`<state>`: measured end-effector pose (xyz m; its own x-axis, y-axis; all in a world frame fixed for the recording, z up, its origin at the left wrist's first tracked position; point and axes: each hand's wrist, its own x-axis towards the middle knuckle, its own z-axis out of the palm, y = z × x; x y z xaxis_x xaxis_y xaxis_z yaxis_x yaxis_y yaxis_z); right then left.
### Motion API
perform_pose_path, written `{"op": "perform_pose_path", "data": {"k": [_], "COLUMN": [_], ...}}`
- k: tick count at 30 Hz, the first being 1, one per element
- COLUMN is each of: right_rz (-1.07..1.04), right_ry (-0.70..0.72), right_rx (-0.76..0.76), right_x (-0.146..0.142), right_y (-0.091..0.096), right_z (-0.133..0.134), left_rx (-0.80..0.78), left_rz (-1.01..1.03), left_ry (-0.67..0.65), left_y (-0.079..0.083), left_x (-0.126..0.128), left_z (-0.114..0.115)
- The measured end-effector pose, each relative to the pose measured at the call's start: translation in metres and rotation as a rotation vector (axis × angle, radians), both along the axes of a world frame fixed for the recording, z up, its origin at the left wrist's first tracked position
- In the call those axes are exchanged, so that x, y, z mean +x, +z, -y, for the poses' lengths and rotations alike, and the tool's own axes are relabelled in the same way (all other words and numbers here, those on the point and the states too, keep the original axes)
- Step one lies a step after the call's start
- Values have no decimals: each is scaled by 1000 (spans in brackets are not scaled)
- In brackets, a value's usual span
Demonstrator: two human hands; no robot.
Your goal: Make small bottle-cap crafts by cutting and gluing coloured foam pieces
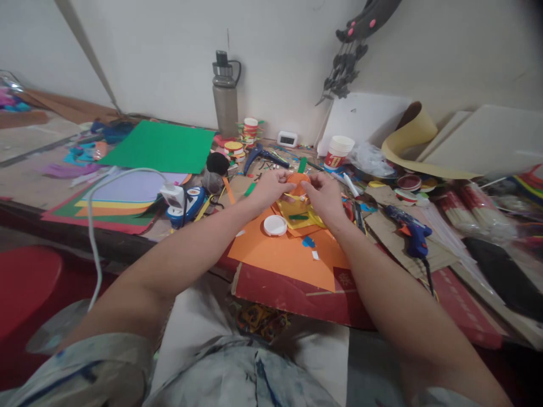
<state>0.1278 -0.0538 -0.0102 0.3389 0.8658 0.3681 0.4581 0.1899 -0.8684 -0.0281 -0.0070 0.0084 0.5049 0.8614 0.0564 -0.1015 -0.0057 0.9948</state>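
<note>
Orange disc (299,180), one, apparently of paper or thin card; green tab (302,164) upright at its top, join not clear. Location: raised between both hands, above the near orange sheet (292,260), with yellow pieces (313,219) just below. Grip: left hand (274,188) pinching the left edge between thumb and fingers; right hand (326,193) pinching likewise at the right edge; exact contact of each fingertip too small to tell. Narrow yellow strip (296,197) along the lower side, near both thumbs; whether gripped or merely touching, impossible to tell. Handling, by judgement: very light; likely stiff enough to hold its form, yet easily creased under a hard squeeze; matt in look, so hardly slippery. Weakest part probably the green tab, being narrow and projecting; unsuited as a handle. Best taken by opposite sides of the rim, with fingertips only and even, gentle pressure, sparing the face from dents. Adjacent, on the orange sheet: white lid (275,225), blue scrap (309,242), white scrap (315,255). Farther right: glue gun (411,230), cord trailing towards the near side. Behind the right hand: cups (338,152), stacked.
</note>
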Motion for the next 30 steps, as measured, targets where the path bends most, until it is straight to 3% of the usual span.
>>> {"op": "perform_pose_path", "data": {"k": [4, 10, 19, 26, 30], "right_rz": [-144, -227, 54, -12, -27], "right_ry": [14, 38, -66, 11, 29], "right_rx": [-54, -68, 95, 110, 136], "right_x": [3, 3, 6, 3, 5], "right_y": [-1, -2, 5, 2, -1], "right_z": [-2, -4, 1, 0, -2], "left_rx": [-31, -244, -190, -209, -261], "left_rz": [60, 136, 259, 302, 291], "left_ry": [-76, -81, -203, -311, -282], "left_y": [-5, -3, -3, -16, -13], "left_x": [-2, -4, -4, -4, -2], "left_z": [-5, -8, -4, -11, -9]}}
